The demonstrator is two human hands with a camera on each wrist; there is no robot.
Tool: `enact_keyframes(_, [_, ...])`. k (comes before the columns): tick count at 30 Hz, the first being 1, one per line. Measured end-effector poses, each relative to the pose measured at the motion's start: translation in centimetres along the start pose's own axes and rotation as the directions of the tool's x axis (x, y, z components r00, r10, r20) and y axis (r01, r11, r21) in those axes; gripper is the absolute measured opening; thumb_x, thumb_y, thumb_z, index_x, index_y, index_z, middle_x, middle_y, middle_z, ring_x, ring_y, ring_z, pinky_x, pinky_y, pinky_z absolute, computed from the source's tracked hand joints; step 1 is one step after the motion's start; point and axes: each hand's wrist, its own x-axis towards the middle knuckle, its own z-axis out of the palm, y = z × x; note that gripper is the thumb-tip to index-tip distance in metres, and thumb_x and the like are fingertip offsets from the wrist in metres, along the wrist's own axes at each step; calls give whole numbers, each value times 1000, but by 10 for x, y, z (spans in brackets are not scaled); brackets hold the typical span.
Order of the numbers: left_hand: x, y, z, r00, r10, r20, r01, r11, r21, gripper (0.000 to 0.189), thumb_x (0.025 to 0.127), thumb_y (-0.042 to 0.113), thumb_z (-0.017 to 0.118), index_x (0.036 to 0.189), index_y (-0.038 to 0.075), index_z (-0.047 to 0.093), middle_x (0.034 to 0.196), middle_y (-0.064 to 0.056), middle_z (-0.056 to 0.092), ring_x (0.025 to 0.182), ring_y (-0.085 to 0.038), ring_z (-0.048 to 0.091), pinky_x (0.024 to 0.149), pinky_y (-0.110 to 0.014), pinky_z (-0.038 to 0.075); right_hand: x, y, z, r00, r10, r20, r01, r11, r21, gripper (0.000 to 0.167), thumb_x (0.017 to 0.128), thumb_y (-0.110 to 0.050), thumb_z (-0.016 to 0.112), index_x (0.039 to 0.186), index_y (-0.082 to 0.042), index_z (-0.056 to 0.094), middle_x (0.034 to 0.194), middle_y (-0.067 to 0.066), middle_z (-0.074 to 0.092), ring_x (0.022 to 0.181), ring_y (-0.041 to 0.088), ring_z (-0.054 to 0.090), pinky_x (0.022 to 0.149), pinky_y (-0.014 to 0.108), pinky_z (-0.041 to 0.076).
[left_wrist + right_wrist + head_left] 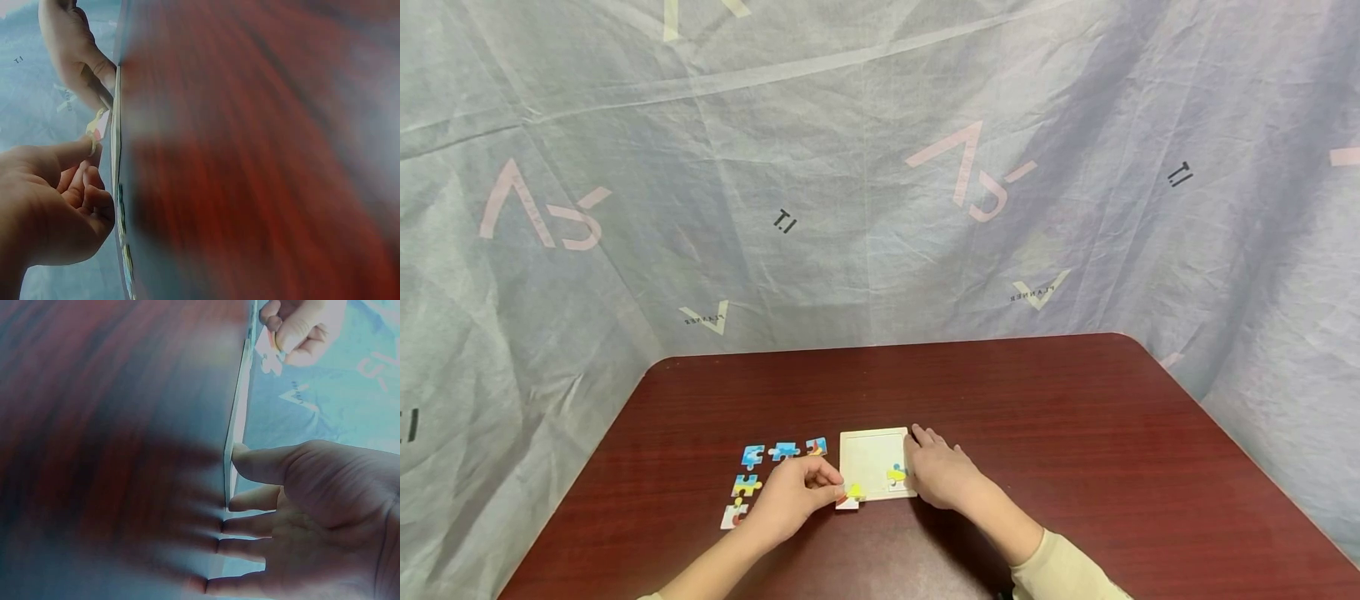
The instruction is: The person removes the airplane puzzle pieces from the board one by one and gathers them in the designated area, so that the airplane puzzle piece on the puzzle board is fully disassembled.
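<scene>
Between thumb and fingers, my left hand (792, 500) pinches a jigsaw piece (848, 502) with white, red and yellow on it. This piece is held tilted above the near left corner of a pale wooden puzzle tray (868, 432). In the left wrist view the piece (98, 125) stands up from the fingertips. My right hand (942, 471) rests at the tray's right edge with its fingers straight; the right wrist view has its thumb (256, 464) on the frame and fingertips down at the table. One yellow, blue and white piece (897, 476) lies in the tray's near right corner.
Several loose pieces lie left of the tray: a blue one (752, 456), another blue one (784, 450), a blue and red one (817, 447), a blue and yellow one (746, 485) and a white one (733, 516). A printed grey cloth (865, 275) hangs behind the dark red table (1037, 417).
</scene>
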Motion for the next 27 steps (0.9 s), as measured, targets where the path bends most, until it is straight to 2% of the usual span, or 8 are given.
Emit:
enact_keyframes(11, [-13,-12,-21,999,-45,-24,43,995,-89,12,85,14,82,91,7,75,85,1,72,76,-17,63,65,-26,50,-1,1,-1,1000,-9,14,9,1000,8,59,96,-19,69,147,2,47,157,22,37,144,39,36,106,65,35])
enact_keyframes(16, [-18,-17,-29,996,-80,-24,78,992,-99,9,86,13,80,90,6,75,84,-1,73,79,-18,65,68,-29,51,-1,1,-1,1000,-11,8,11,1000,3,59,96,-19,70,147,3,48,156,22,38,143,39,37,106,65,36])
enact_keyframes(27, [-28,-27,-45,990,-121,-72,114,989,-92,12,85,12,81,92,5,75,84,-2,74,81,-18,68,70,-29,51,0,1,1,1000,-12,-2,12,1000,-5,58,96,-18,69,146,3,48,156,22,39,143,39,37,106,64,36])
